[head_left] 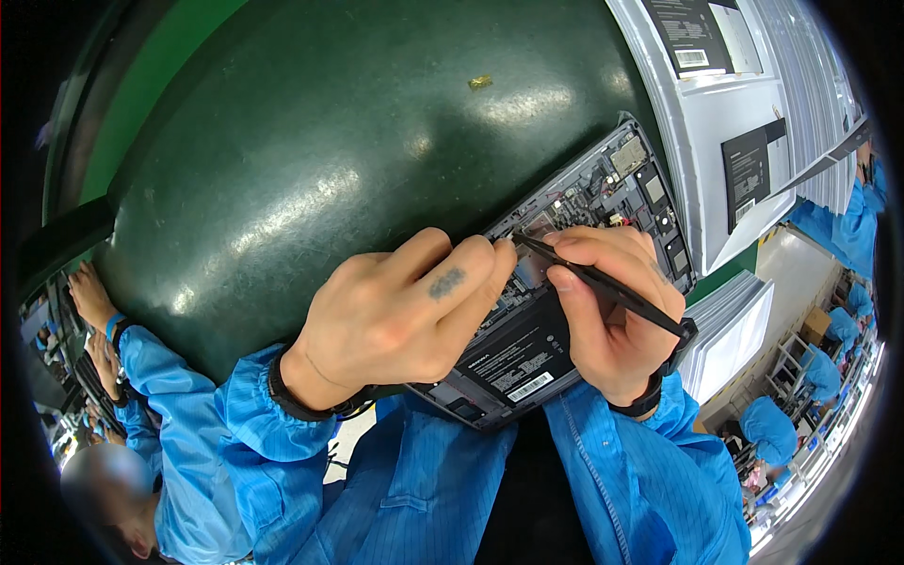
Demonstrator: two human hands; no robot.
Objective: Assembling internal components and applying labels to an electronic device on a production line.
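An opened laptop base (629, 155) lies slanted in front of me, its circuit boards and parts exposed. A flat black battery (516, 363) sits in its near side. My right hand (603, 344) is closed round black tweezers (648, 311), whose tips reach down to the boards near the far left edge. Close to those tips, my left hand (391, 315) has its thumb and fingers drawn together over the laptop's left side. Whatever the left fingertips pinch, if anything, is hidden. Both wrists wear black bands.
Green matting (282, 141) covers the table, with a small gold scrap (480, 83) on it. White trays (702, 104) stand at the right, with another black battery (749, 174) on them. A co-worker's blue sleeve (160, 367) is at the left; other people work in the right background.
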